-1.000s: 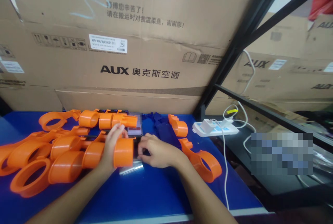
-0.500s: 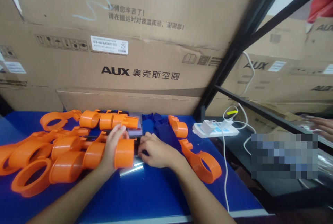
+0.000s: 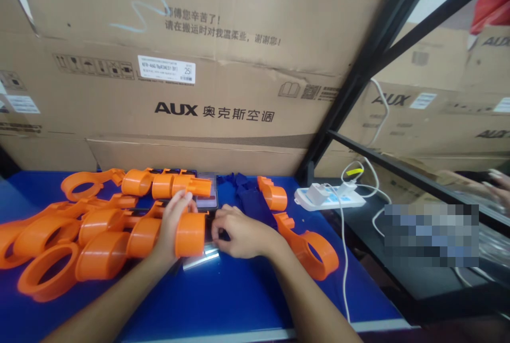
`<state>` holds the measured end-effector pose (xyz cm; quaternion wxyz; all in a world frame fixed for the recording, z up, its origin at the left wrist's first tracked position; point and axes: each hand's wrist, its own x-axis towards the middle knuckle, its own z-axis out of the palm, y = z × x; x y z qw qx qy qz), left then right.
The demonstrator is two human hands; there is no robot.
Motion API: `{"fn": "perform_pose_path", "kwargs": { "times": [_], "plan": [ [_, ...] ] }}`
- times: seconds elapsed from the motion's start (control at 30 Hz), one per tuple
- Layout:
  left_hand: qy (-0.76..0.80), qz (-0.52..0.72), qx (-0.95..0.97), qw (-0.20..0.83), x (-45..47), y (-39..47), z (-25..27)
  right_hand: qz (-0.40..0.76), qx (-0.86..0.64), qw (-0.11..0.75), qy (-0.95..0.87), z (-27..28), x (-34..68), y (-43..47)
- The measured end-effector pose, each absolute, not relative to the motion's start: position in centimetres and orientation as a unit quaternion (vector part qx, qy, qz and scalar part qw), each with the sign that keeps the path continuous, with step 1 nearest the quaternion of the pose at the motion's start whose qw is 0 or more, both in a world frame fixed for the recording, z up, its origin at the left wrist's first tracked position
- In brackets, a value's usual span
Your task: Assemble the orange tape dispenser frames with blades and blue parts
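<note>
My left hand (image 3: 172, 226) is closed around an orange plastic ring (image 3: 191, 235) at the right end of the front row. Just to its right, my right hand (image 3: 241, 232) has its fingers curled and pinched beside a small dark part by the ring's edge; what they hold is hidden. Several more orange rings with clip-like arms (image 3: 104, 256) lie to the left, with black pieces between some of them. Behind my hands is a shallow dark-edged case with a clear lid (image 3: 206, 194). A shiny clear strip (image 3: 201, 259) lies under the ring.
Dark blue cloth-like pieces (image 3: 255, 206) and more orange rings (image 3: 316, 255) lie right on the blue tabletop (image 3: 223, 306). A white power strip (image 3: 330, 198) with cables sits beyond. A large cardboard box (image 3: 223, 77) stands behind; another person's hand (image 3: 500, 183) shows far right.
My right hand has shifted very slightly, its fingers still curled at the ring's edge. My left hand keeps its hold. The other person's hand at the far right has moved.
</note>
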<state>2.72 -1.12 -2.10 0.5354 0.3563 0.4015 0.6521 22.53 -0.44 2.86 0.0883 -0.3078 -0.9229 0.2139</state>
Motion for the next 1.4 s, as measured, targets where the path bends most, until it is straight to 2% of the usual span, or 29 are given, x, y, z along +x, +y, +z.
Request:
{"fn": "perform_pose_path", "kwargs": {
  "times": [0.37,0.9,1.0,1.13,1.3,1.4],
  "plan": [
    [0.405,0.646,0.365,0.534,2.8,-1.1,-2.1,0.21,-0.311,0.1,-0.921,2.1,22.4,-0.2],
    [0.398,0.646,0.371,0.536,3.0,-1.5,-1.7,0.105,-0.34,0.097,-0.929,2.0,21.8,-0.1],
    [0.4,0.649,0.371,0.531,3.0,-1.5,-1.7,0.124,-0.361,0.138,-0.914,2.5,22.0,-0.1],
    [0.404,0.642,0.367,0.539,2.9,-1.7,-1.5,0.216,-0.434,0.231,-0.843,3.4,22.8,0.2],
    [0.402,0.648,0.347,0.546,2.9,-1.8,-1.3,0.304,-0.423,0.342,-0.782,3.3,23.2,0.7],
    [0.396,0.643,0.346,0.557,3.0,-1.8,-1.4,0.325,-0.42,0.379,-0.758,2.7,22.9,1.0]
  ]
}}
